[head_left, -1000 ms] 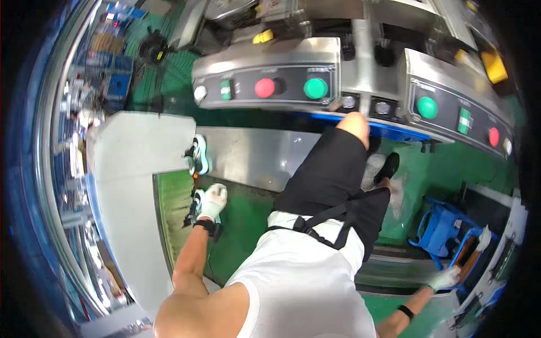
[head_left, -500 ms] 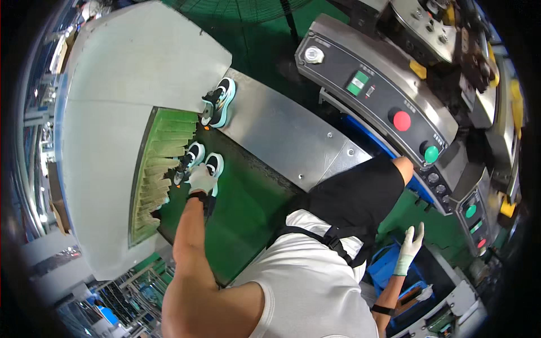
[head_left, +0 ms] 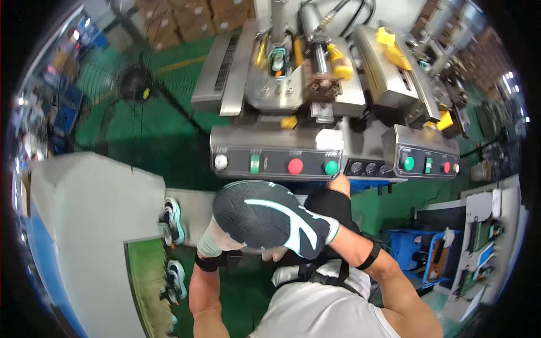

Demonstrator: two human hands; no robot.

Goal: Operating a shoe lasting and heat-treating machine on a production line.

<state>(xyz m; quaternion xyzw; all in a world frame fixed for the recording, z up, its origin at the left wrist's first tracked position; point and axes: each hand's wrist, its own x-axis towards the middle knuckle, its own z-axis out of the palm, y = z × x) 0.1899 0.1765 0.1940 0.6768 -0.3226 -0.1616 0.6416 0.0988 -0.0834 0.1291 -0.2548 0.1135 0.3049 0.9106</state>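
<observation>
A sneaker [head_left: 265, 217] is held up before me, its black sole with a pale mint curved stripe facing up. At its left end, my left hand [head_left: 221, 238] in a white glove grips it; the fingers are partly hidden by the sole. On the other end is my right hand [head_left: 329, 223], also gloved, closed on the shoe with most fingers behind it. To the left, one black, white and mint sneaker [head_left: 174, 221] stands on the metal ledge. Another sneaker [head_left: 176, 280] sits lower, by the green strip curtain [head_left: 145, 284] of the white machine housing.
Ahead is a control panel [head_left: 265, 160] with red and green buttons, below metal pressing machinery [head_left: 279, 93] with yellow parts. A fan [head_left: 135, 81] stands at the far left. On the right are a blue cart [head_left: 406, 248] and a rack [head_left: 479, 242] holding shoes.
The view has swung from the curtain toward the machine. My left hand has lifted a sneaker from beside the curtain, and my right hand has come over onto it.
</observation>
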